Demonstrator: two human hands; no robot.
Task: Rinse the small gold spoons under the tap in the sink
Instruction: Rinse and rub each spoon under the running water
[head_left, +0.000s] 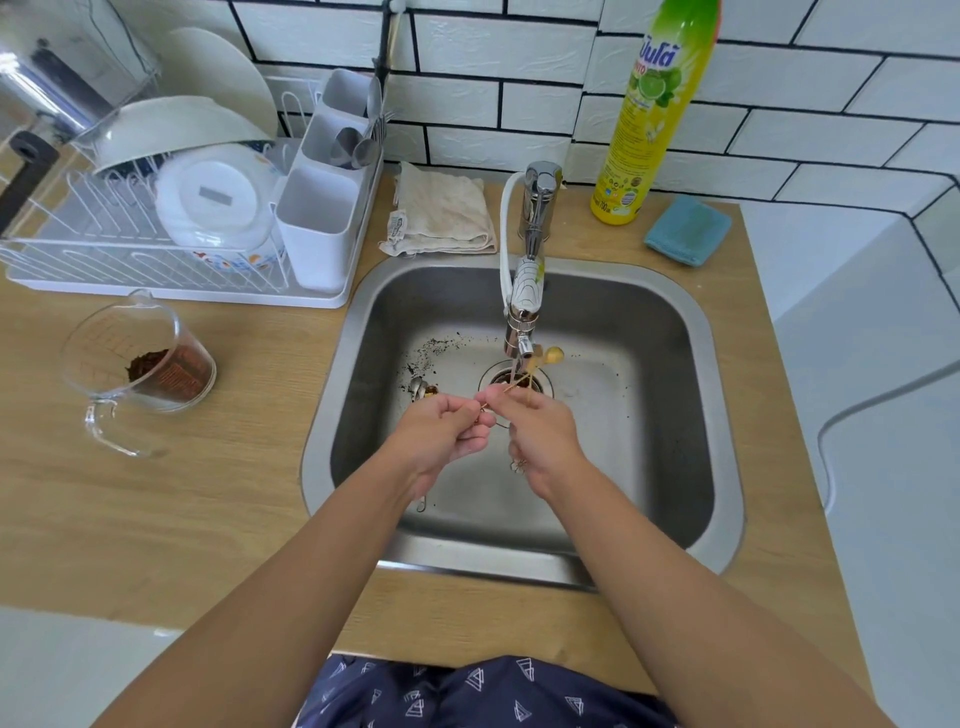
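Both forearms were stretched out over the sink (691, 332). The small gold spoons (551, 356) were pinched by their thin handles in the curled fingers of the left hand (441, 431) and right hand (540, 434), bowls angled away toward the tap (524, 312), under its spout.

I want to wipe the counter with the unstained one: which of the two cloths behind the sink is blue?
The blue cloth, folded right of the tap beside the yellow bottle. The other cloth, left of the tap, is stained beige.
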